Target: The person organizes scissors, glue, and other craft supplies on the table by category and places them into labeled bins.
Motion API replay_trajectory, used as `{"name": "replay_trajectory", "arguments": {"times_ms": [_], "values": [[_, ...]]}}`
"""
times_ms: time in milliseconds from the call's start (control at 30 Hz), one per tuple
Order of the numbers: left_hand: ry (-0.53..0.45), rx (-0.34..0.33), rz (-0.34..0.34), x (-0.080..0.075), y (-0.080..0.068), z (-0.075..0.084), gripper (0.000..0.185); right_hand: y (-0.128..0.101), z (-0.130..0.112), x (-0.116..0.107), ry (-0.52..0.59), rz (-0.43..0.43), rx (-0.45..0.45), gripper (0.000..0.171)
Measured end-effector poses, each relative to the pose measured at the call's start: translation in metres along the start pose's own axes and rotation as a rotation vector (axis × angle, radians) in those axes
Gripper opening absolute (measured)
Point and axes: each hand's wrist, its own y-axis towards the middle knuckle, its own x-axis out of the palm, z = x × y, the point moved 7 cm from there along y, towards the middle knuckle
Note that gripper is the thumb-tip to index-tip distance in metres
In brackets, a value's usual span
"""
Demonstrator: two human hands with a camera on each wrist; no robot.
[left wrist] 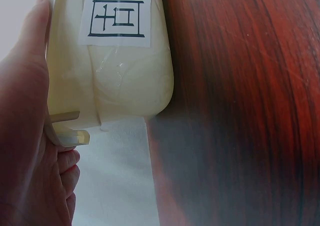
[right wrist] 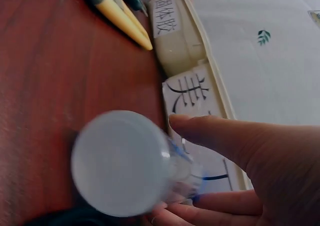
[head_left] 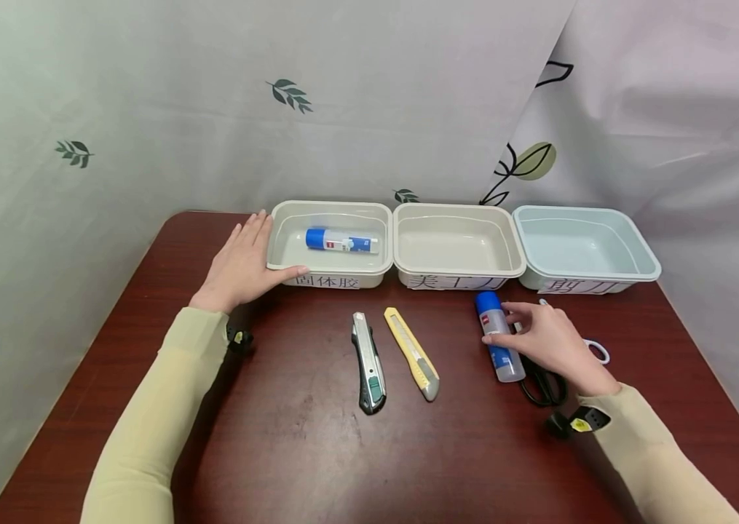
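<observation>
My right hand [head_left: 549, 338] grips a glue stick [head_left: 492, 320] with a blue cap and clear body, thumb on one side and fingers on the other. Its round pale base [right wrist: 120, 163] faces the camera in the right wrist view. Straight fingers of my left hand [head_left: 238, 266] lie along the left side of the left cream bin [head_left: 333, 209], the thumb on its front rim. A second glue stick [head_left: 343, 241] lies in that bin. Two utility knives, one silver and black [head_left: 368, 364], one yellow [head_left: 411, 353], lie on the table between the hands.
A middle beige bin [head_left: 457, 271] and a light blue bin [head_left: 585, 275] continue the row at the back, each with a paper label in front. Scissors with black handles [head_left: 549, 389] and a white handle loop [head_left: 598, 351] lie partly hidden by the right hand. A patterned curtain [head_left: 376, 94] hangs behind.
</observation>
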Motion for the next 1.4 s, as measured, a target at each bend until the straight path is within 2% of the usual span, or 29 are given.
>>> {"name": "replay_trajectory", "arguments": {"times_ms": [533,1400], "values": [[-0.002,0.000,0.003,0.000,0.001,0.001,0.121,-0.008,0.003,0.009,0.012,-0.026,0.047,0.080],[-0.006,-0.006,0.000,0.000,-0.001,0.001,0.121,-0.005,0.010,0.015,0.072,-0.058,0.068,0.076]]}}
